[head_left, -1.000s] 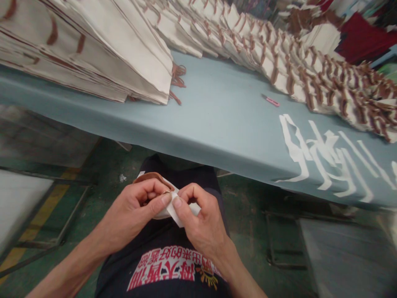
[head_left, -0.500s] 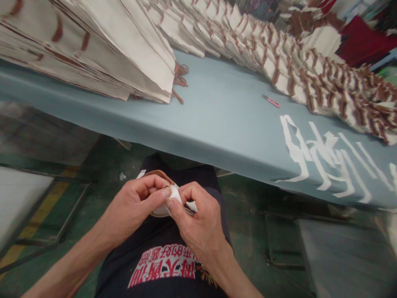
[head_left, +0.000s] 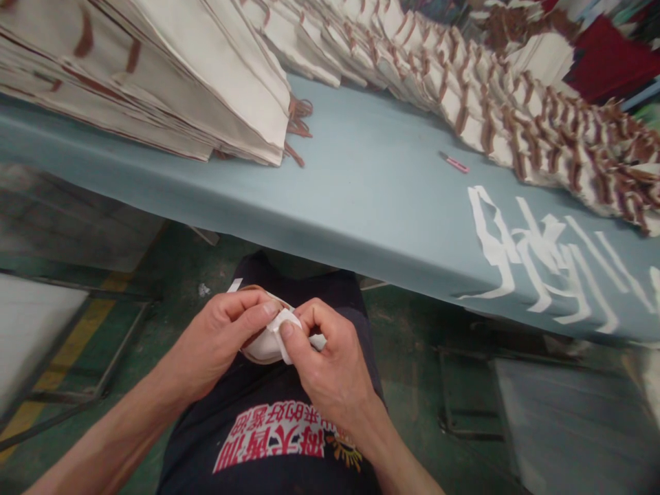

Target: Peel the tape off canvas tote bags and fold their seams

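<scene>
- Here, both hands meet low in the view, in front of the person's lap and below the near edge of the blue table (head_left: 361, 199).
- The left hand (head_left: 216, 340) is curled shut on a small cream fabric piece (head_left: 265, 344) with a brown strap edge, thumb on top, fingers wrapped under it.
- The right hand (head_left: 322, 364) pinches a white corner of the same fabric piece between thumb and forefinger; the rest of its fingers are folded in toward the palm.
- The two thumbs sit almost tip to tip, so the hands are touching or just beside each other around the fabric piece.
- The fabric piece is held off the table, above the dark shirt (head_left: 273, 440) with red and white print.
- On the table, at the upper left, a thick stack of cream bags (head_left: 170, 75) lies flat, brown handles poking out at its right end.
- A long overlapping row of bags (head_left: 489, 103) with brown handles runs along the far side of the table from the top middle to the right edge.
- A small pink tool (head_left: 454, 162) lies alone on the bare blue surface, near that row and well apart from the hands.
- White paper strips (head_left: 536, 258) lie scattered on the right part of the table, close to its near edge.
- Under the table, a green floor (head_left: 170, 275) and a metal frame (head_left: 77, 392) at the left show.
</scene>
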{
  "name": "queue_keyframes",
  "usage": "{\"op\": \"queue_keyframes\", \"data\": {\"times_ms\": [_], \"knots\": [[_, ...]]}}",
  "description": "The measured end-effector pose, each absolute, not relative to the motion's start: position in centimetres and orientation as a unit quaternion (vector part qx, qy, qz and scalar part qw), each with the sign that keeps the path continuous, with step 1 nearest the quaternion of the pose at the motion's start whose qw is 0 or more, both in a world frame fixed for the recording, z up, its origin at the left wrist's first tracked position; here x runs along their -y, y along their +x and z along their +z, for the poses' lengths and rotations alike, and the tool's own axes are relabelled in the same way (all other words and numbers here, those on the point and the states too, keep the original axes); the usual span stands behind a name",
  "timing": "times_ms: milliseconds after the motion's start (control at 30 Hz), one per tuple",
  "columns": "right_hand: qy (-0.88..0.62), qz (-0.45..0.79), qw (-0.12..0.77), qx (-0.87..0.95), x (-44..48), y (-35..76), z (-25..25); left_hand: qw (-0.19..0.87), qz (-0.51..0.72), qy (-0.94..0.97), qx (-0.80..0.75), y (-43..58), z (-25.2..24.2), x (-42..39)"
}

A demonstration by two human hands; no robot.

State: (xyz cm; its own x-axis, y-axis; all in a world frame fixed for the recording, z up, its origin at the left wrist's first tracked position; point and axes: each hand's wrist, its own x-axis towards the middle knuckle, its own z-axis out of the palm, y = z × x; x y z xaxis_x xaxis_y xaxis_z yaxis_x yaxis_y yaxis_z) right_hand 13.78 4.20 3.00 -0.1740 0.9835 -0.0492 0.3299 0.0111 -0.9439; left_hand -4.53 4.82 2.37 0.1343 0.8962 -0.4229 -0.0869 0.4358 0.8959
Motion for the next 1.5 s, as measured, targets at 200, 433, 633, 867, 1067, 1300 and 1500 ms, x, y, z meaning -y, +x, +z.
{"op": "queue_keyframes", "data": {"times_ms": [200,433,633,867,1067,1300,1500], "knots": [[-0.497,0.532,0.342,0.595,-4.6,14.5,3.3,0.628,0.368,0.412,-0.548,-4.4,2.4,-4.9],[-0.508,0.506,0.343,0.607,-4.3,14.6,3.0,0.613,0.360,0.432,-0.555,-3.9,3.3,-4.9],[-0.550,0.454,0.323,0.622,-4.5,14.6,3.4,0.565,0.357,0.469,-0.578,-3.5,4.0,-5.0],[-0.572,0.443,0.297,0.624,-4.4,14.2,3.2,0.586,0.350,0.455,-0.572,-3.7,3.9,-5.0],[-0.553,0.469,0.299,0.621,-4.5,14.1,3.3,0.619,0.350,0.403,-0.576,-4.0,3.1,-4.8],[-0.537,0.505,0.305,0.603,-4.2,14.1,3.0,0.625,0.351,0.386,-0.581,-4.2,2.2,-4.7],[-0.537,0.539,0.258,0.595,-4.5,14.4,3.3,0.629,0.332,0.386,-0.587,-3.8,2.9,-4.8]]}}
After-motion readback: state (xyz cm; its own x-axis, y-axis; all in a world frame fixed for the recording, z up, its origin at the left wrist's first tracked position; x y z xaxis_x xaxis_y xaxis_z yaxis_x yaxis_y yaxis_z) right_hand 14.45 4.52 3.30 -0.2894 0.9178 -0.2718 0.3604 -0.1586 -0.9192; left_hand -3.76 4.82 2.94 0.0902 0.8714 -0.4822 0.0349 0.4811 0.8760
